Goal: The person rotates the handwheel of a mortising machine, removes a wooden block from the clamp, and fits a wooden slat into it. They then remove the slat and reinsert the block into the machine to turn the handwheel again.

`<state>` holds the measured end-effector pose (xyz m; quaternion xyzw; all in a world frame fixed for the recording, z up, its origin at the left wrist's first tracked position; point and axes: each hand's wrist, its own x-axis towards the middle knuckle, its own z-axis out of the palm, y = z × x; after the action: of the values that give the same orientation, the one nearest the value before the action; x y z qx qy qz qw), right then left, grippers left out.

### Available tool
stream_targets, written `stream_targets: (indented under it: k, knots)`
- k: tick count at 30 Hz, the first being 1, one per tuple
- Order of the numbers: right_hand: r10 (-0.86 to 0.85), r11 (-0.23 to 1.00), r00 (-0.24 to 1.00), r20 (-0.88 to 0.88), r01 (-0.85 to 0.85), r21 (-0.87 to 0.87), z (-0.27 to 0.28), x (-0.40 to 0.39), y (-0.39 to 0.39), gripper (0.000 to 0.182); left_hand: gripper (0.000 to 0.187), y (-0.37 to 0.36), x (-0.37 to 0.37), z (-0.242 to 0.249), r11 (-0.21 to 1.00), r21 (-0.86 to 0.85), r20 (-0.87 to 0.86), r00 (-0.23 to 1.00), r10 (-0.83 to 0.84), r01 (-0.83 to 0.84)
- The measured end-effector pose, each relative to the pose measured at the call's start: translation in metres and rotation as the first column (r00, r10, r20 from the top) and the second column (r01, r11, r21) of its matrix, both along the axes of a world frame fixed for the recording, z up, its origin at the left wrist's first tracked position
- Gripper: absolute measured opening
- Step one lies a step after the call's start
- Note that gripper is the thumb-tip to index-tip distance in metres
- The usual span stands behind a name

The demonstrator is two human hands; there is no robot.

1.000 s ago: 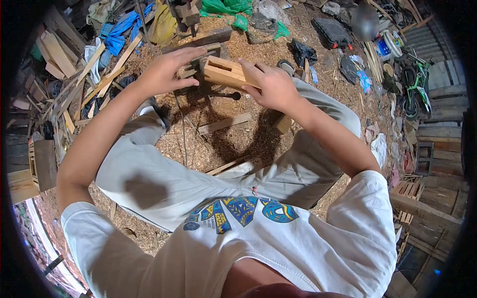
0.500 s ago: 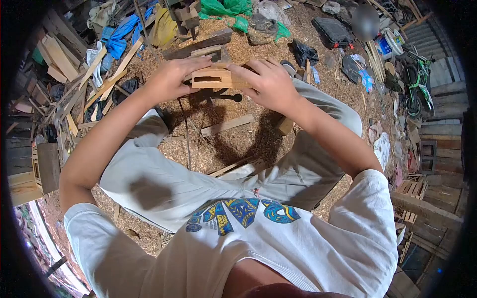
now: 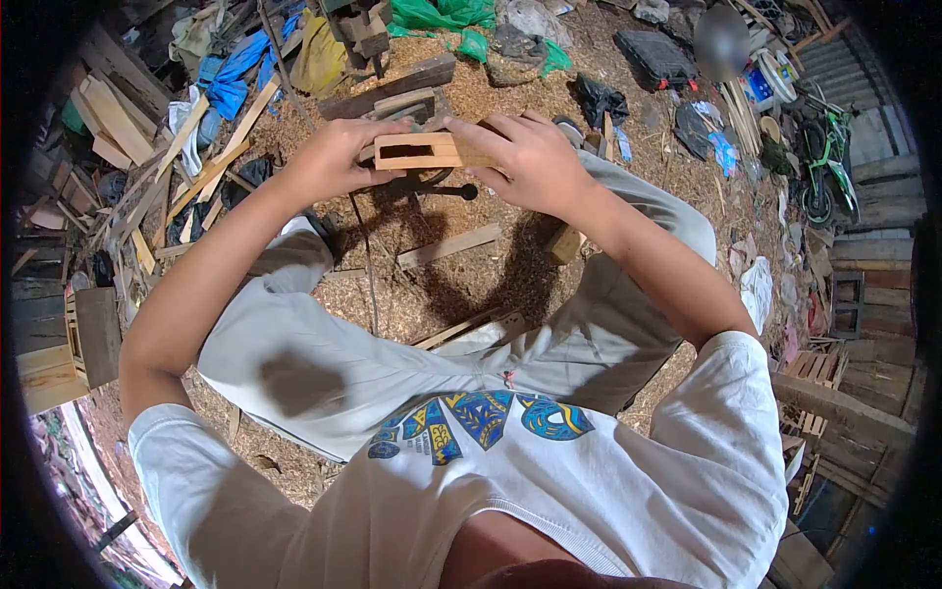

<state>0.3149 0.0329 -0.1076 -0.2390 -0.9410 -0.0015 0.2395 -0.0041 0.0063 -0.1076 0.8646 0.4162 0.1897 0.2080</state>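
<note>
A pale wooden block [image 3: 444, 151] with a long rectangular slot in its near face is held level between my two hands. My left hand [image 3: 339, 157] grips its left end, thumb below and fingers over the top. My right hand [image 3: 535, 162] is closed on the right end, the index finger lying along the upper side. Just beyond the block stands a dark, low fixture [image 3: 407, 103] with wood on it, partly hidden by the block and fingers. A dark lever with a round knob [image 3: 469, 191] sticks out beneath the block.
Wood shavings [image 3: 392, 304] cover the ground, with a loose wooden strip [image 3: 449, 246] between my legs. Planks [image 3: 211, 182] are piled at left. A black case [image 3: 655, 59] lies at the back right, and a small green bike [image 3: 824, 162] stands at far right.
The block has shifted slightly left and tilted, so its slot shows wider and more of its top is uncovered. Both hands have moved a little with it.
</note>
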Motion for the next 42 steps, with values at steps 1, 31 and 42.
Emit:
stream_targets:
  k: [1,31,42]
  knots:
    - [0.000,1.000,1.000,0.000,0.000,0.000,0.001,0.001,0.000,0.071,0.069,0.001,-0.001,-0.001,1.000,0.000,0.000,1.000,0.000,0.000]
    - [-0.007,0.990,0.999,0.051,0.000,0.140,-0.020,0.005,0.000,0.065,0.080,-0.012,-0.001,0.012,0.997,0.063,-0.077,0.995,0.057,-0.053]
    - [-0.003,0.999,1.000,0.007,0.002,0.055,-0.019,-0.003,0.001,0.061,0.069,-0.013,-0.001,0.005,0.993,0.114,-0.098,0.995,-0.017,0.029]
